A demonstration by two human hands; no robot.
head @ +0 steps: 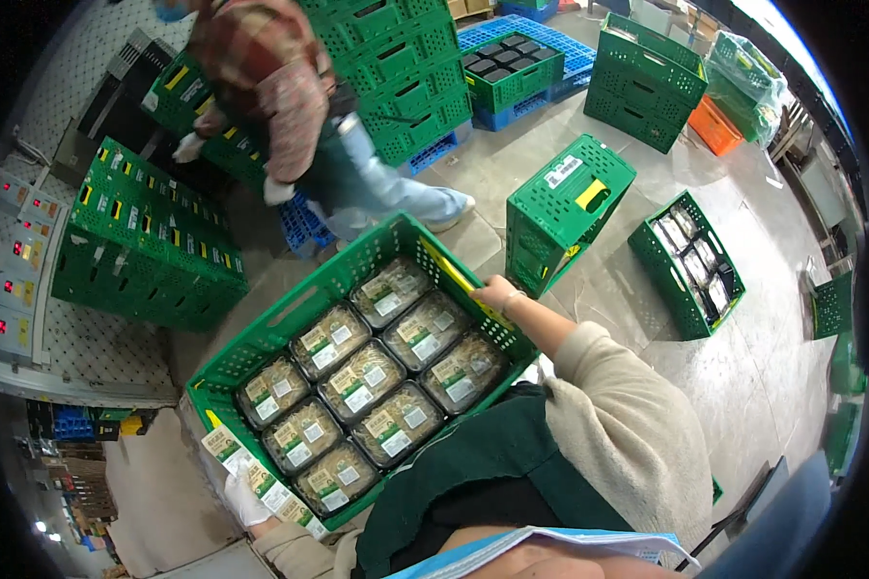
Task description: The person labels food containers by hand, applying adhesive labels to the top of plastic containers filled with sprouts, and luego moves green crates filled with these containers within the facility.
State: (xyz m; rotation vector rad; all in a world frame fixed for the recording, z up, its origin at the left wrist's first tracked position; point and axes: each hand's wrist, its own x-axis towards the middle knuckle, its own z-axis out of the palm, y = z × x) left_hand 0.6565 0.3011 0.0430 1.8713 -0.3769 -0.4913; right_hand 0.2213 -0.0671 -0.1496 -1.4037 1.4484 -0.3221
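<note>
A green plastic crate [290, 307] with black plastic trays of packed food [362, 380] in several rows is held in front of my body. The trays have clear tops and paper labels. My left hand [246, 492], in a white glove, grips the crate's near left end, where a strip of printed labels [264, 481] hangs over the rim. At the crate's other end my right hand [498, 293], which looks bare, holds the rim by the yellow handle piece [449, 271].
A co-worker [290, 108] in a plaid top bends beside stacked green crates [145, 239]. On the floor to the right stand an upended green crate [568, 210] and a crate of trays [688, 268]. Further back are more crates [644, 87], blue pallets [579, 51] and an orange crate [717, 123].
</note>
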